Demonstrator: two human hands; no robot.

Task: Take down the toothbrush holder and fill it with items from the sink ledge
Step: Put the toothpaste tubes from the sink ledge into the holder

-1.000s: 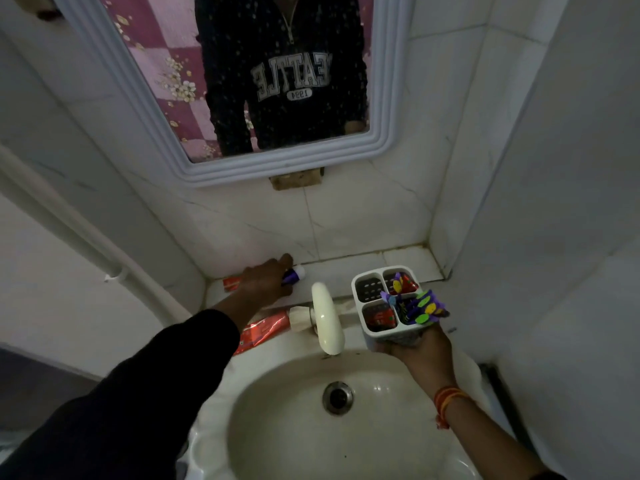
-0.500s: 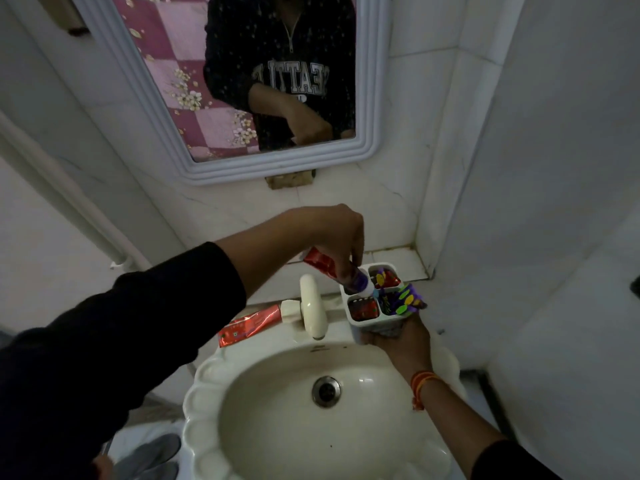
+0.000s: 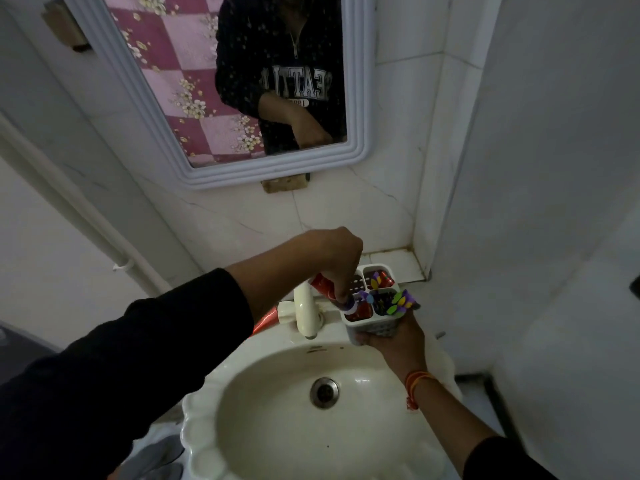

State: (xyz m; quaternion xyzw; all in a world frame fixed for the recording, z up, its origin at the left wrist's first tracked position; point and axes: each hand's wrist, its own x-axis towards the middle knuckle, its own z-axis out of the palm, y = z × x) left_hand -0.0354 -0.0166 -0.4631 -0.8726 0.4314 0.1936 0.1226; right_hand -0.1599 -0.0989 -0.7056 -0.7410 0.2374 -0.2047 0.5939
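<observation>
The right hand (image 3: 393, 337) cupped the white four-compartment plastic toothbrush holder (image 3: 372, 327) above the cream ceramic sink (image 3: 263, 445); the left hand (image 3: 332, 258) pinched a red toothpaste tube (image 3: 323, 284), cap down at the near-left compartment.

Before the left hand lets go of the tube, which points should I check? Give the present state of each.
1. Right hand supports the toothbrush holder from below: ok.
2. Holder upright, over the sink edge: ok.
3. Left hand has a grip on the red toothpaste tube: ok.
4. Tube cap end inside a compartment: cannot tell, fingers hide it.
5. Tube upright: not ok, tilted.
6. Second red tube behind the tap collected: not ok.
</observation>
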